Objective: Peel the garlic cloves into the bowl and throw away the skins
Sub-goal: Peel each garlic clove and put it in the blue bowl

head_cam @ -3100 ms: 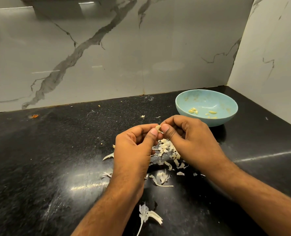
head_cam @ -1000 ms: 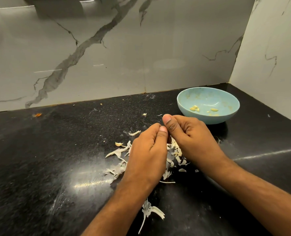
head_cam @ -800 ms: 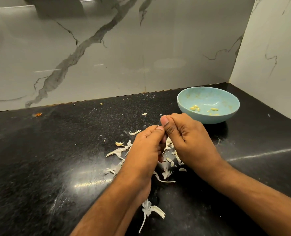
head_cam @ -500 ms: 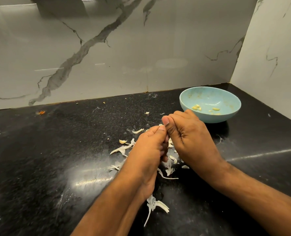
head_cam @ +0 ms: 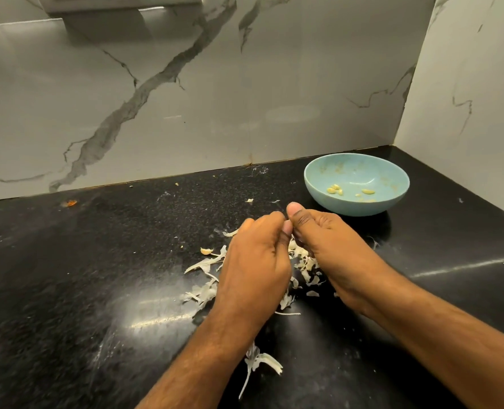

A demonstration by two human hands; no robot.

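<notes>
Whatever lies between the curled hands (head_cam: pixel 286 249), hidden by fingers.

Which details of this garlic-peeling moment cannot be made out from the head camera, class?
- What the left hand and right hand hold: their curled fingers hide it.
- Part of the pile of skins: covered by both hands.
- Exact number of peeled cloves in the blue bowl: too small to tell.
- Any bin for the skins: none in view.

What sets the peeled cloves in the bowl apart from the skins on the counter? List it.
The peeled cloves are yellowish, plump and few; the skins are whitish, thin, curled and many. The cloves lie inside the blue bowl; the skins lie scattered on the black counter under both hands. Both are small garlic pieces.
</notes>
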